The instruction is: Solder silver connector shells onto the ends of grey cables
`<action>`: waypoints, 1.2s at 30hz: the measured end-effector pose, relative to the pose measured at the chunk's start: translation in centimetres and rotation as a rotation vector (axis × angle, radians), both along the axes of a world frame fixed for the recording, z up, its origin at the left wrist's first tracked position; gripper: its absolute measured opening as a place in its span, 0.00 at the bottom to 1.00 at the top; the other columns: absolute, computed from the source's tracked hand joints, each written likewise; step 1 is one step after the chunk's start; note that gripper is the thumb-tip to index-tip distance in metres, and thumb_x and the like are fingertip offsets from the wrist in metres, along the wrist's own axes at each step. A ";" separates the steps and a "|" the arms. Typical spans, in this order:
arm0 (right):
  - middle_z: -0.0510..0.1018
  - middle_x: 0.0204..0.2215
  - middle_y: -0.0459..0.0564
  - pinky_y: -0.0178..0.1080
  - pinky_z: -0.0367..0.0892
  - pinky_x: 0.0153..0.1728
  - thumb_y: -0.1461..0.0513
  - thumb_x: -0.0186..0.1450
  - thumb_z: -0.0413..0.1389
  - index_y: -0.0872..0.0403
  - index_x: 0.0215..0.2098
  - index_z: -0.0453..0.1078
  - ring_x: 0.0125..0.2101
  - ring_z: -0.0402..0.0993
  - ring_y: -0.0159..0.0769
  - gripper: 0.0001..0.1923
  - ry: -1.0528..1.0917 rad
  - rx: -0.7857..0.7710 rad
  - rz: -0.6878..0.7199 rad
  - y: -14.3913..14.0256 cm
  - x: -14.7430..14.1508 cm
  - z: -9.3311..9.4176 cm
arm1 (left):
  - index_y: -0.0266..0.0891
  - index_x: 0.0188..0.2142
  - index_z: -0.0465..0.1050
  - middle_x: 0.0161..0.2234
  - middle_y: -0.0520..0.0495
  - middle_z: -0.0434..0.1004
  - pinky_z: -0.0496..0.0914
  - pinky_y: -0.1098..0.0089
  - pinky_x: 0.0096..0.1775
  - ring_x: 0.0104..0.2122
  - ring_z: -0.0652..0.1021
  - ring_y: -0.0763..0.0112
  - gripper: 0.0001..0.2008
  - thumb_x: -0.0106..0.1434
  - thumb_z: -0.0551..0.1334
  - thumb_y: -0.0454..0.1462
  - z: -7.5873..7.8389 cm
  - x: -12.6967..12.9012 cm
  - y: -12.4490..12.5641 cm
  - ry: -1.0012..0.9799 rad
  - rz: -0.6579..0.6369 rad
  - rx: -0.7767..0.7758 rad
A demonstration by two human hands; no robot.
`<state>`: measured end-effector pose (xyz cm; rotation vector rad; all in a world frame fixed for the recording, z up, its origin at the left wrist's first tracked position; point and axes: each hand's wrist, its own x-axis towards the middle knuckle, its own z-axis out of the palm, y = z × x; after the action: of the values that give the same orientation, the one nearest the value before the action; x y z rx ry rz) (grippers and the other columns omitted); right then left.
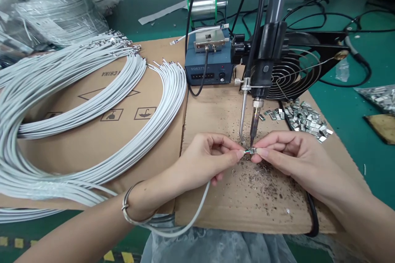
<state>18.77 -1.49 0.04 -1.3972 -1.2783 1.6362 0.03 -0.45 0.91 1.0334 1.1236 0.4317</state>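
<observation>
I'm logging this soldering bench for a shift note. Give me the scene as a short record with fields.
left hand: pinches the end of a white cable
right hand: pinches a small metal clip against the cable end
soldering iron: fixed upright, tip just above the clip
surface: cardboard sheet with dark specks
left of hands: bundles of white cables
right of iron: pile of metal clips
behind: blue station, fan
</observation>
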 end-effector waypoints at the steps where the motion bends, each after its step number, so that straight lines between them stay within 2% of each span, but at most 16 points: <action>1: 0.81 0.23 0.46 0.25 0.67 0.24 0.60 0.58 0.60 0.52 0.27 0.73 0.25 0.76 0.28 0.04 0.008 -0.002 0.003 0.0 0.0 0.0 | 0.36 0.29 0.71 0.12 0.59 0.62 0.58 0.83 0.13 0.10 0.63 0.83 0.09 0.55 0.63 0.41 0.0 0.0 0.0 -0.003 -0.001 0.000; 5: 0.81 0.23 0.47 0.25 0.67 0.24 0.60 0.58 0.60 0.53 0.28 0.73 0.25 0.76 0.29 0.04 0.001 -0.006 0.008 0.0 0.1 0.0 | 0.35 0.29 0.71 0.12 0.59 0.62 0.58 0.83 0.13 0.11 0.63 0.83 0.09 0.56 0.62 0.41 -0.1 0.0 0.0 -0.007 -0.009 0.003; 12: 0.81 0.24 0.49 0.30 0.70 0.25 0.63 0.55 0.61 0.53 0.27 0.73 0.27 0.78 0.35 0.02 -0.052 0.044 0.011 0.0 0.0 -0.2 | 0.35 0.29 0.70 0.11 0.59 0.62 0.59 0.83 0.12 0.10 0.63 0.83 0.11 0.55 0.63 0.42 -0.2 0.1 0.0 0.034 -0.003 -0.003; 18: 0.81 0.22 0.49 0.30 0.71 0.24 0.64 0.50 0.63 0.53 0.25 0.73 0.25 0.78 0.36 0.04 -0.068 0.069 -0.004 0.1 -0.4 -0.5 | 0.34 0.29 0.70 0.11 0.59 0.62 0.59 0.84 0.11 0.10 0.63 0.84 0.10 0.56 0.62 0.40 -0.2 0.1 0.0 0.018 -0.004 0.001; 31: 0.81 0.24 0.48 0.27 0.69 0.26 0.62 0.56 0.61 0.53 0.27 0.74 0.26 0.78 0.31 0.02 -0.004 0.058 0.003 0.0 -0.1 -0.3 | 0.34 0.29 0.71 0.12 0.59 0.62 0.59 0.84 0.12 0.11 0.63 0.83 0.11 0.55 0.63 0.42 -0.3 0.1 -0.1 0.017 -0.013 0.039; 36: 0.81 0.25 0.49 0.29 0.70 0.25 0.61 0.55 0.61 0.53 0.27 0.74 0.26 0.78 0.33 0.03 -0.006 0.069 -0.001 0.1 -0.3 -0.4 | 0.34 0.28 0.71 0.12 0.59 0.62 0.59 0.84 0.12 0.10 0.63 0.84 0.13 0.54 0.64 0.44 -0.2 0.1 -0.2 -0.005 -0.006 0.049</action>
<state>18.48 -1.39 -0.38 -1.3620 -1.3248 1.5727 0.10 -0.61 0.67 1.0781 1.1094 0.4588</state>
